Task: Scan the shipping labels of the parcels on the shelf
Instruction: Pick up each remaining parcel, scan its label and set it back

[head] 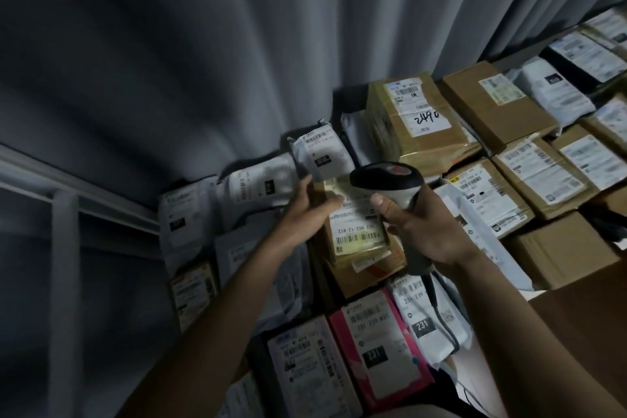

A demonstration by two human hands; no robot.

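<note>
My right hand grips the handle of a grey and black barcode scanner, whose head points down at a small taped parcel. That parcel's white shipping label faces up with its barcode near the front. My left hand holds the parcel's left edge, thumb lying across its top corner. The scanner's coiled cable hangs down toward the front. The parcel rests on a brown carton in the crowded shelf.
Many parcels fill the shelf: a taped box marked 2490, white mailers at the left, a pink-edged package in front, brown cartons to the right. A grey curtain hangs behind; a shelf frame stands left.
</note>
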